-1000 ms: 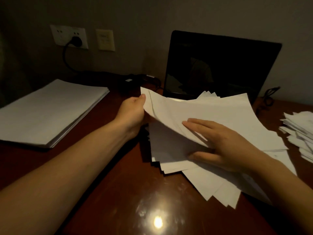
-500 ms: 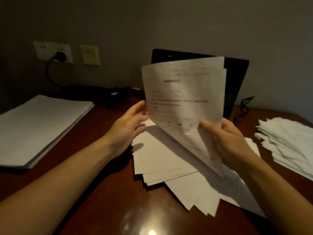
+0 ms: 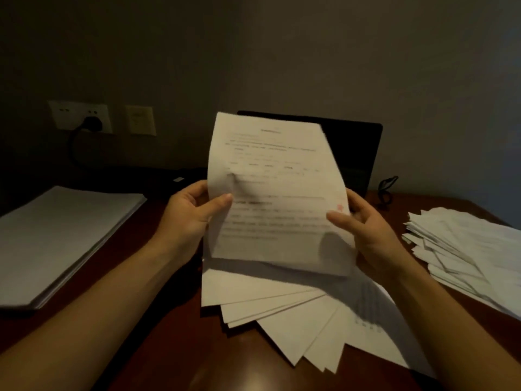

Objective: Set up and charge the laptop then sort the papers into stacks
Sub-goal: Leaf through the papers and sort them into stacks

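I hold a printed sheet [image 3: 276, 193] upright over the desk, its text facing me and a red stamp near its right edge. My left hand [image 3: 194, 213] pinches its left edge, thumb on the front. My right hand [image 3: 363, 224] grips the right edge the same way. Below it lies a fanned pile of white papers [image 3: 282, 309]. Behind the sheet stands the open black laptop [image 3: 355, 156], its screen dark and partly hidden. A neat stack of paper [image 3: 56, 241] lies at the left, and a loose stack [image 3: 465, 249] at the right.
A black plug [image 3: 91, 124] sits in the white wall socket, its cable running down behind the desk. A second wall plate [image 3: 141, 119] is beside it. A small black cable [image 3: 387, 187] lies right of the laptop. The brown desk [image 3: 174, 359] shows bare wood near me.
The sheet was lifted off the fanned pile and turned upright to face me. My left hand moved from beside the pile onto the sheet's left edge. The view tilted up.
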{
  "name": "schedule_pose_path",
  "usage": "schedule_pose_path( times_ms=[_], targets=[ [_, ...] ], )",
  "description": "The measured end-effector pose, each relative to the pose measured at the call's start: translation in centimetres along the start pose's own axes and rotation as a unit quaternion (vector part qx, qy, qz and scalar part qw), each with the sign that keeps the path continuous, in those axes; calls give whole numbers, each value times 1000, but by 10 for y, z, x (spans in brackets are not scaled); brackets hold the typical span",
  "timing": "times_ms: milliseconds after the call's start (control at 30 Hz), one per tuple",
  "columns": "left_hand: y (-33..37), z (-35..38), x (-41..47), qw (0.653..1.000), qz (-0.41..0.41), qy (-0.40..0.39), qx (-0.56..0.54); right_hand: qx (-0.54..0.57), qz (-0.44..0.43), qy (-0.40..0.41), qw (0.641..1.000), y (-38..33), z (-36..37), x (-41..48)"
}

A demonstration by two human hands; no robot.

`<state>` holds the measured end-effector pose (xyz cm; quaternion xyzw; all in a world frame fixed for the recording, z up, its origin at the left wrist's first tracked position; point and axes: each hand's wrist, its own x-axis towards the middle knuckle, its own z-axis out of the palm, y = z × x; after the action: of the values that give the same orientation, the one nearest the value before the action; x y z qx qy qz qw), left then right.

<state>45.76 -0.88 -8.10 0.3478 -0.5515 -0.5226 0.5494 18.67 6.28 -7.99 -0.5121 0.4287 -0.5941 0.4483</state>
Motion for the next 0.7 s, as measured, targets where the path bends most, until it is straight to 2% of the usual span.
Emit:
schedule_pose_path(
  times_ms=[200,267,433,533,600,700],
  targets=[
    [29,7,12,999,37,-27,-15,-46,-82,54,994,-5,-4,-2],
    [24,6,12,1000,10,-22,20,-94,-82,76,989,-1,-4,-1],
    [-9,2,1,976,-125,-64,168,-193,44,122,973,12,-5,5],
    [-7,1,1,982,-147,-69,101,-110,84,110,984,8,-2,5],
    [4,0,3,984,-152,-89,-9,-19,106,80,991,0,0,5],
    [21,-1,0,963,-175,-133,-158,143,159,17,977,-11,-3,3]
  ],
)
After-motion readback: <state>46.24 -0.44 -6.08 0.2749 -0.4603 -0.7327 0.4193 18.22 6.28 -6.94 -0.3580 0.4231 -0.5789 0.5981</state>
